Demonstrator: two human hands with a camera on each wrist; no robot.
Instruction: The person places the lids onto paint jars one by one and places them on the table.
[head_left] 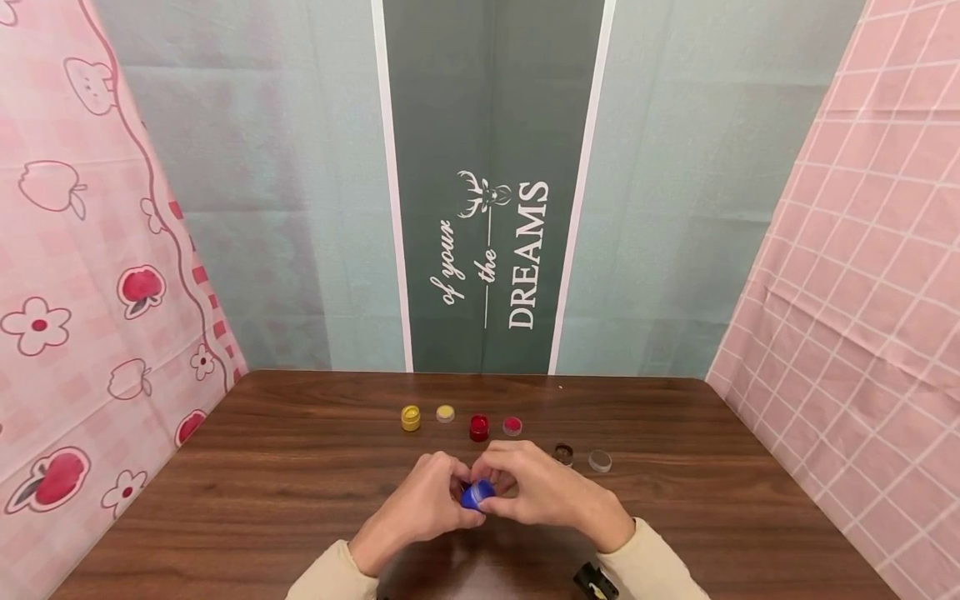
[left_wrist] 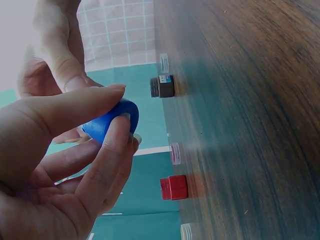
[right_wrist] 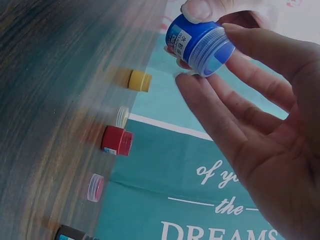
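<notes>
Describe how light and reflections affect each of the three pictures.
Head: a soft sheen on the table near the bottom edge; left wrist: cooler colours, the upper left corner washed out, a reddish reflection beside the red jar; right wrist: the upper right corner washed out, yet the blue jar is clear enough for printed characters to show on its label.

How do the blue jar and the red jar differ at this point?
The blue jar is held up off the table and tilted; the red jar stands upright on it. The blue jar has its clear lid on, while the red jar is open, with a red-tinted lid beside it. Both are short jars with printed labels.
</notes>
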